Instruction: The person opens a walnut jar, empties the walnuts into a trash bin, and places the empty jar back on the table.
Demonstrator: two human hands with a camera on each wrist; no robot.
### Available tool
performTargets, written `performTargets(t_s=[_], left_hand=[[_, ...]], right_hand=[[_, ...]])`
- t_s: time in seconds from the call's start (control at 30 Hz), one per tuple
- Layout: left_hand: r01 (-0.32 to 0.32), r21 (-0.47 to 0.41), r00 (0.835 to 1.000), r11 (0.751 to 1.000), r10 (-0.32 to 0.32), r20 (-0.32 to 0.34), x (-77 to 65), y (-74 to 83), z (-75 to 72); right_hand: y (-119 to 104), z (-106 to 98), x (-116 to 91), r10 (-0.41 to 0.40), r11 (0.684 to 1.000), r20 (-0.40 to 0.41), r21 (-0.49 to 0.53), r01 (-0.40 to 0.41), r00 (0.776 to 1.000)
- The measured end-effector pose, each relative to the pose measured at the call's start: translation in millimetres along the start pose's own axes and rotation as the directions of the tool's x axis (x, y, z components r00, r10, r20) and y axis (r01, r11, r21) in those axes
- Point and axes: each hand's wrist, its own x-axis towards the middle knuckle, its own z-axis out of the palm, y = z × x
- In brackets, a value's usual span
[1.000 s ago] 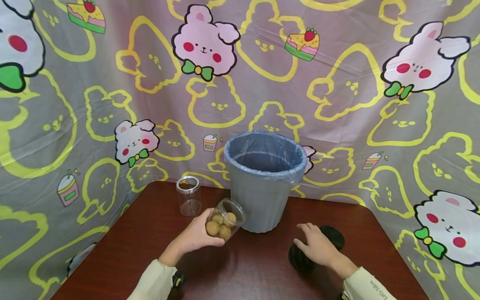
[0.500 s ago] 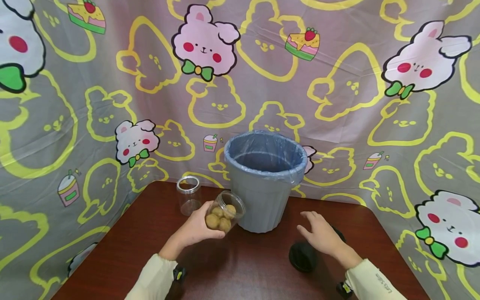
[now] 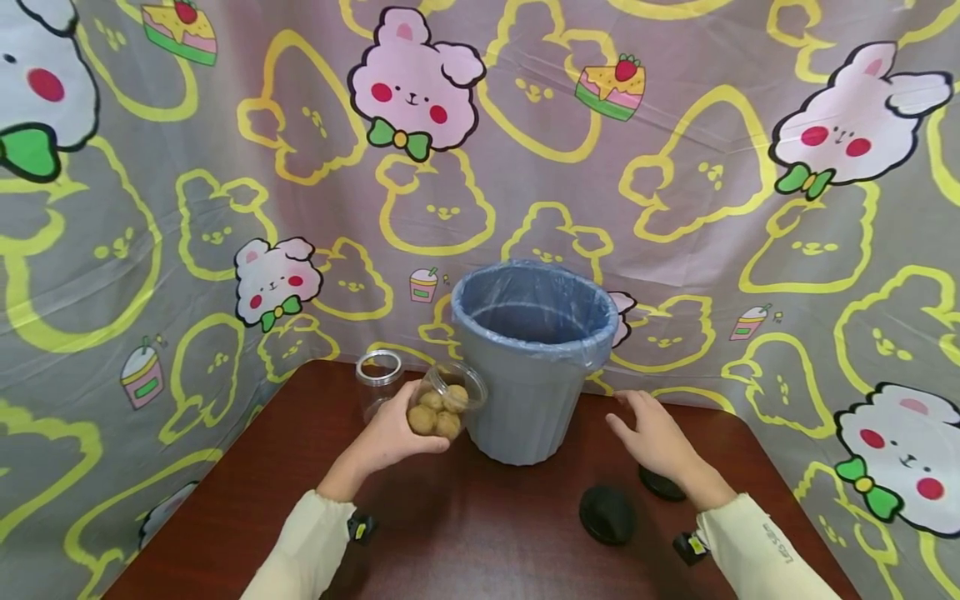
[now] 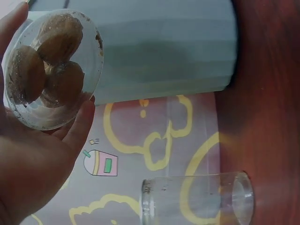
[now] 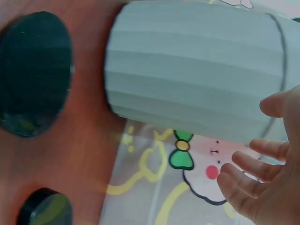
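My left hand (image 3: 384, 440) grips a see-through plastic jar (image 3: 476, 395) holding several walnuts (image 3: 435, 412). The jar is tilted, its open mouth leaning towards the grey bin (image 3: 521, 417); seen from the left wrist, the walnuts (image 4: 61, 82) show through its round base. To the right of the bin, my right hand (image 3: 658, 442) is raised over the table, fingers extended and holding nothing. Below it lie two round black lids, the nearer lid (image 3: 607, 515) in full view and the farther lid (image 3: 662, 483) partly hidden by the hand.
A second see-through jar (image 3: 378, 367) without a lid stands upright behind my left hand. The bin has a blue plastic liner (image 3: 592, 354) folded over its rim. A patterned cloth (image 3: 697, 250) hangs around the back and sides of the reddish-brown table (image 3: 495, 542).
My right hand has let go of the black lids and risen up and away from them. My left hand has lifted the walnut jar slightly.
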Motion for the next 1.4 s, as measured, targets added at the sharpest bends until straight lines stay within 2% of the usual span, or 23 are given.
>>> performTargets(t_s=[0.13, 0.27, 0.7, 0.9, 1.0, 1.2, 1.4], left_hand=[[0.014, 0.015, 0.999, 1.000, -0.014, -0.033, 4.5, 5.9, -5.1], [0.001, -0.002, 0.999, 1.000, -0.001, -0.054, 8.5, 10.5, -10.2], [0.017, -0.054, 0.998, 0.998, -0.020, -0.061, 18.7, 26.1, -28.4], [-0.012, -0.101, 0.999, 0.995, 0.008, -0.046, 23.8, 34.1, -38.8], [-0.013, -0.086, 0.999, 0.996, 0.008, -0.053, 26.3, 38.9, -44.8], [-0.008, -0.033, 0.998, 0.999, 0.006, -0.064, 34.0, 49.8, -56.6], [0.002, -0.043, 0.999, 0.999, -0.004, -0.043, 43.3, 59.1, -65.1]], right_hand=[[-3.6, -10.3, 8.1, 0.010, 1.000, -0.011, 0.017, -0.010, 1.000], [-6.8, -19.2, 15.3, 0.033, 0.998, -0.023, 0.060, -0.032, 0.999], [-23.5, -46.8, 38.0, 0.058, 0.991, -0.115, 0.123, -0.043, 0.992], [-31.7, -53.7, 49.3, 0.051, 0.993, -0.169, 0.114, -0.032, 0.984], [-34.7, -55.9, 55.1, 0.045, 0.993, -0.187, 0.112, -0.024, 0.981], [-44.0, -61.5, 69.4, 0.027, 0.995, -0.192, 0.102, -0.008, 0.981], [-55.5, -66.5, 81.1, 0.046, 0.995, -0.148, 0.090, -0.033, 0.988]])
